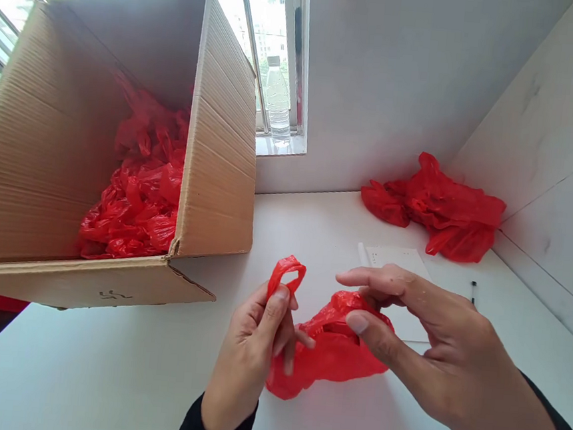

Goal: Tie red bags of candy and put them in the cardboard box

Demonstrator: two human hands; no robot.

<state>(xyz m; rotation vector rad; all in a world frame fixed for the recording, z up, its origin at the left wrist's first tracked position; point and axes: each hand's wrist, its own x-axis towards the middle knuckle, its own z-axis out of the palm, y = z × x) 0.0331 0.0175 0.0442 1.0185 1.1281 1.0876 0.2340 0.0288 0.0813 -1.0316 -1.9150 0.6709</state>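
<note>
A thin red plastic bag (334,360) hangs crumpled just over the white table, in front of me. My left hand (255,346) pinches one looped handle of it between thumb and fingers, with the loop standing up above the thumb. At the bag's other side is my right hand (420,340), thumb and index finger spread apart around its upper edge. The other right fingers are partly curled behind the bag's edge, and their contact with it is partly hidden.
A large open cardboard box (222,149) at the left contains a heap of red plastic bags (136,208). More red bags (448,206) lie at the back right. White paper (398,258) and a black pen (473,291) rest on the table (127,368). A clear bottle (277,104) stands on the windowsill.
</note>
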